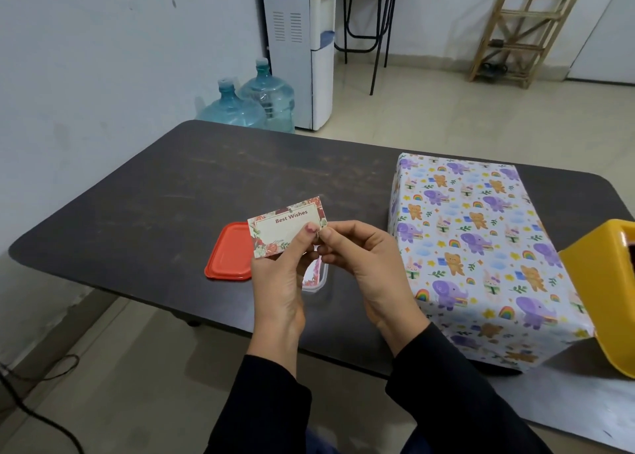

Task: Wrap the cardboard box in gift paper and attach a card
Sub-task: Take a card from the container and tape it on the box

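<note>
At the lower left of the frame a black cable (34, 415) trails over the floor. Above it, the dark table (137, 213) runs across the middle. Behind its far edge stand two blue water bottles (240, 106) beside a white water dispenser (302, 41).

Left of centre, a red plastic lid (228, 254) lies flat on the table. Just right of it, mostly hidden behind your hands, sits a clear plastic container (314, 276) with something pink-patterned inside.

You hold the card (281, 228) above the lid and container, at the centre of the frame. It is a small cream rectangle with a border of red flowers and green leaves. "Best Wishes" is printed in red along its top, and it tilts up to the right.

Your left hand (278, 281) grips the card from below, fingers curled behind it and the thumb pressed on its front near the right edge. Your right hand (371, 268) meets it there. Its thumb and forefinger pinch the card's upper right corner and the other fingers are curled in. A tiny thin bit shows between the thumbs, too small to tell what it is.

Right of your hands the wrapped box (481, 247) rests on the table. It is fully covered in white paper printed with purple elephants, orange bears, rabbits and rainbows.

At the right edge a yellow plastic container (604, 281) touches the box's near right corner. In the upper right a wooden rack (515, 34) stands against the wall.
</note>
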